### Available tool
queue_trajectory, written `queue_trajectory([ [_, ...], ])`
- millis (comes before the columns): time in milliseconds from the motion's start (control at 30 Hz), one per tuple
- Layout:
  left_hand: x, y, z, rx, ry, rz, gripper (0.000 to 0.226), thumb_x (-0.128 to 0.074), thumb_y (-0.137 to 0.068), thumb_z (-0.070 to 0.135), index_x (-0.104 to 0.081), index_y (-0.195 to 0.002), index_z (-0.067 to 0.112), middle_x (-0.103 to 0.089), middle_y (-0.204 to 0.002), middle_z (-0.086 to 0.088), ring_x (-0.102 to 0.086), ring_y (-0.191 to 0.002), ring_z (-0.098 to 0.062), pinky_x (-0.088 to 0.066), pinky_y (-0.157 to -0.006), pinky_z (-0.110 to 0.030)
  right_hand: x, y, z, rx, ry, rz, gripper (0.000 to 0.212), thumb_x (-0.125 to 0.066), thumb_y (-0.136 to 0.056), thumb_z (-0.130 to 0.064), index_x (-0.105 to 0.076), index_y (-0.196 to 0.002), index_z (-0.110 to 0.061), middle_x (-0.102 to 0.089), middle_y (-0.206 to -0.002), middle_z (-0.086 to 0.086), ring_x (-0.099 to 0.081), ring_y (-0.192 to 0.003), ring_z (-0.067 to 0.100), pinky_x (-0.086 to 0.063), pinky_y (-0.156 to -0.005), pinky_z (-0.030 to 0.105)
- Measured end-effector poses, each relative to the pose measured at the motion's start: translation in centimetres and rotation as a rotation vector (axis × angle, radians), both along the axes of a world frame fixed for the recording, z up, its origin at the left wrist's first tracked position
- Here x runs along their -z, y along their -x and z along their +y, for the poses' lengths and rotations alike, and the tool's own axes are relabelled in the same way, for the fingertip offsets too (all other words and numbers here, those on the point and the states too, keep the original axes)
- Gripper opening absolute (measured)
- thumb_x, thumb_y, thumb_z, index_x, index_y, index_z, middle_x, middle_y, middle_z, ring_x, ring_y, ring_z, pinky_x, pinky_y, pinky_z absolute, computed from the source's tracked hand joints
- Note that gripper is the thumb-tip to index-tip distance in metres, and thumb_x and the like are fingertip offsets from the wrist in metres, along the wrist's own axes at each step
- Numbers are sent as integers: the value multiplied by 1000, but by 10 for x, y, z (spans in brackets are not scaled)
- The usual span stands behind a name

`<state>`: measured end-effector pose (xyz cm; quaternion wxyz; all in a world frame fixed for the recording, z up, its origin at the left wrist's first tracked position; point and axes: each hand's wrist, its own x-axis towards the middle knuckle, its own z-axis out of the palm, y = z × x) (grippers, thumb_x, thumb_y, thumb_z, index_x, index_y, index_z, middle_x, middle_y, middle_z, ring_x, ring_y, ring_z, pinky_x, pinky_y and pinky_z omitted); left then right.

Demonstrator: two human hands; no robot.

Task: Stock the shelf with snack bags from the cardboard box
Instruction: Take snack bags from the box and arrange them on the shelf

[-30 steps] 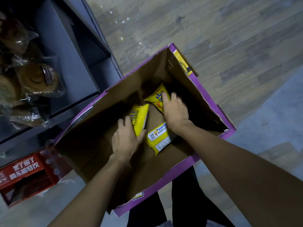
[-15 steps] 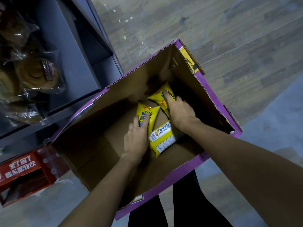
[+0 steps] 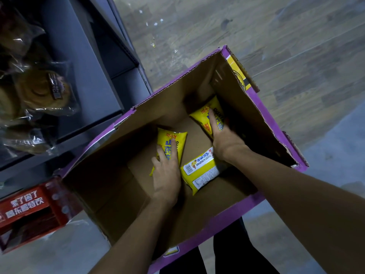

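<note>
The floor (image 3: 276, 36) of wood-look planks fills the space beyond the box, as before. The grey shelf (image 3: 94, 76) stands left of the box, with wrapped buns (image 3: 45, 91) on it; a red case (image 3: 29, 210) sits under the shelf, just beside the box's left near corner. All three sit in the same places as a second ago.

The box (image 3: 207, 232), purple outside and brown inside, is open at the top, and both arms reach down into it. Compared with one second ago, it fills more of the view and the flaps look closer.

Three yellow bags lie on the box bottom. The left bag (image 3: 175, 137) was standing on its edge a second ago; now it lies flat with its printed face up. The far bag (image 3: 203, 117) leans in the box's far right corner, about where it was. The near bag (image 3: 199, 173) lies between the two arms with its white label up, and it has not moved.

The left hand (image 3: 166, 173) lies flat and spread on the left bag, fingers (image 3: 173, 149) straight, palm pressing down, not closed around it. Earlier it curled at the side of this bag. The right hand (image 3: 225, 139) is spread over the far bag, with one finger stretched along its face; I cannot tell whether it grips the bag from below.
</note>
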<state>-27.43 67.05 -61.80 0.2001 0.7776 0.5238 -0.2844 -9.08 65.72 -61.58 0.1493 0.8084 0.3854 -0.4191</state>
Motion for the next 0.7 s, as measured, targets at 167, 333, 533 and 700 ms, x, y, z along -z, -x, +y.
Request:
queue_trajectory([
  [167,5,-1,0,-113,19,-50,88,-41,-94,0,10,-151,42,-19,-147,-19,-37,-120,-38,-48,-86,-39,10,6,5,-11,50,-63,105,-55,-93,-17,35,-145,-37,-39,-137,11,-53,-111,27,-44,-78,39],
  [333,3,6,0,-237,76,-139,88,-58,-92,26,3,-149,52,-31,-131,-13,-45,-114,-32,-46,-88,-42,10,10,0,-68,-66,-171,90,-49,-100,-37,24,-151,-33,-47,-130,11,-61,-104,27,-45,-72,36],
  [533,-5,12,7,-221,9,-171,77,-57,-93,27,-9,-151,47,-39,-123,-9,-52,-107,-29,-46,-86,-39,-1,7,4,-69,-82,-190,89,-60,-94,-13,3,-156,-29,-46,-131,14,-62,-108,31,-50,-78,39],
  [700,-49,22,12,-233,14,-198,75,-58,-93,25,-15,-151,44,-40,-122,-8,-53,-107,-27,-46,-88,-38,-46,29,2,-85,-185,-274,80,-50,-93,-6,-4,-154,-27,-37,-134,15,-51,-114,32,-46,-68,36],
])
